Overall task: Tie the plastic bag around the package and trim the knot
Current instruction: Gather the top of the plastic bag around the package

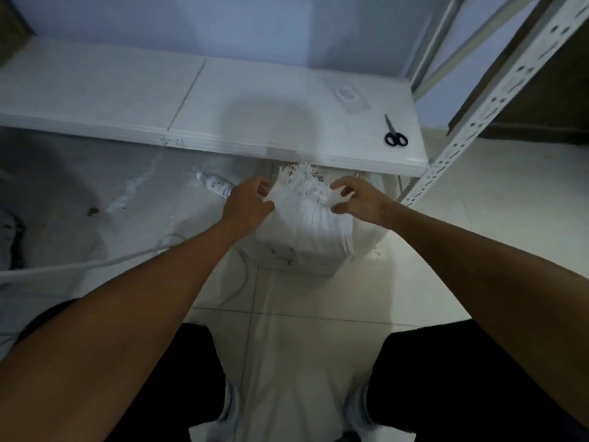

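The frayed white woven plastic bag (306, 215) carries small red marks low down. Beyond it, black-handled metal scissors (394, 133) lie on a plain white shelf board (127, 100).

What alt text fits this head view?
Both hands, left hand and right hand, grip the gathered top of a white plastic bag wrapped around a package on the tiled floor. Black scissors lie on the white shelf beyond.

White plastic bag (306, 218), top gathered and seemingly frayed, wraps floor-standing package (302, 260).
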A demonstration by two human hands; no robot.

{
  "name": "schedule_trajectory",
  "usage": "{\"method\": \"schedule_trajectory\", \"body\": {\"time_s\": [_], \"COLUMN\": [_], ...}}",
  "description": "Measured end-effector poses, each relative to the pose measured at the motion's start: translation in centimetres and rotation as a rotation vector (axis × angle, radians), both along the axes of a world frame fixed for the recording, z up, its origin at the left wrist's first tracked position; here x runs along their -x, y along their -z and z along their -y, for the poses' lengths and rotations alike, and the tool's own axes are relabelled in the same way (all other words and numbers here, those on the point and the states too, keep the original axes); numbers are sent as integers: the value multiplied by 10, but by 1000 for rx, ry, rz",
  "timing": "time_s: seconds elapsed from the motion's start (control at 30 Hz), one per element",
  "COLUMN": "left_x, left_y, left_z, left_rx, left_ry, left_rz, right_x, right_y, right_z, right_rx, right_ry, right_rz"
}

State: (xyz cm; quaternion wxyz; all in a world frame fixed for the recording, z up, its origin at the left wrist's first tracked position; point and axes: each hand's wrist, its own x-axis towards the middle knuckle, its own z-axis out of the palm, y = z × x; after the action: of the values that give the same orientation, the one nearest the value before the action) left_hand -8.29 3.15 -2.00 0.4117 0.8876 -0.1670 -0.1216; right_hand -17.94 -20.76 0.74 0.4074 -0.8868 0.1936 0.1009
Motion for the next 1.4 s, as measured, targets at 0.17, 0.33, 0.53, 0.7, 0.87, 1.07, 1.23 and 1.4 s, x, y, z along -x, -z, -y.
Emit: {"method": "schedule_trajectory", "body": {"time_s": [0.17,0.33,0.53,0.7,0.87,1.07,1.23,1.4], "left_x": [17,20,-17,-45,-39,-22,-5,17], "left_y": [-26,2,47,76,65,38,4,-42], "left_z": [-21,-34,-16,25,42,28,18,15], "left_rx": [-32,-198,-345,-332,-179,-147,-10,226], "left_ry": [-45,46,97,85,-80,-105,-5,95], "left_rz": [63,-19,-111,-118,-100,-185,-215,-230], "right_x": [33,56,39,-6,-19,7,14,25], "right_y": [-12,22,79,110,106,87,52,0], "right_z": [0,0,11,15,19,21,-6,-25], "right_rx": [39,68,157,148,-35,-109,109,195], "right_ry": [50,126,189,250,432,452,239,3], "right_rz": [9,-101,-139,30,59,136,279,410]}}
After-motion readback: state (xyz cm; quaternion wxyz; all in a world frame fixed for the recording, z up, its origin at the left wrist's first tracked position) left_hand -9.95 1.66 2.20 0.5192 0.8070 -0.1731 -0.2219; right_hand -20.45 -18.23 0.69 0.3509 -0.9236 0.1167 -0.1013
